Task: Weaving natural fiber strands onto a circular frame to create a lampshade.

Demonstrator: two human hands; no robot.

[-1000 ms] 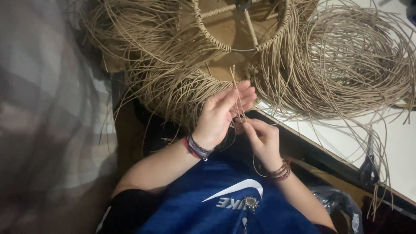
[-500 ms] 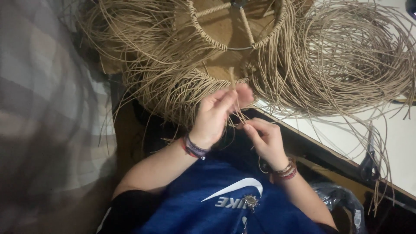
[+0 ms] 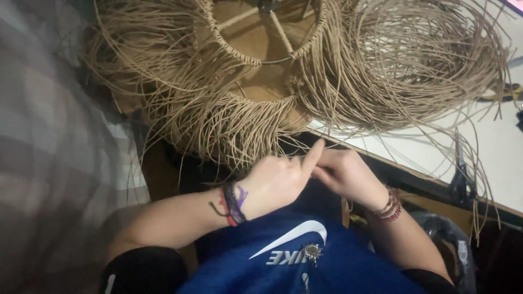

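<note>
A round woven frame (image 3: pixel 256 54) of tan cord lies ahead of me, with many loose cord ends (image 3: pixel 234 130) hanging from its near rim. My left hand (image 3: pixel 275 182) and my right hand (image 3: pixel 346 174) meet just below those ends, close to my chest. Both hands have their fingers pinched together on thin cord strands where the two hands touch. The left forefinger points up toward the fringe. Dark and red bracelets sit on the left wrist, beaded ones on the right. The strands between the fingers are mostly hidden.
A big loose coil of the same tan cord (image 3: pixel 425 60) lies on the white table (image 3: pixel 490 158) at the right. Scissors (image 3: pixel 460 182) hang near the table's edge. A yellow-handled tool (image 3: pixel 504 95) lies far right. Checked cloth (image 3: pixel 49 141) fills the left side.
Both hands have come down and toward my body, away from the fringe. They stay pressed together on the strands. The woven frame has not moved.
</note>
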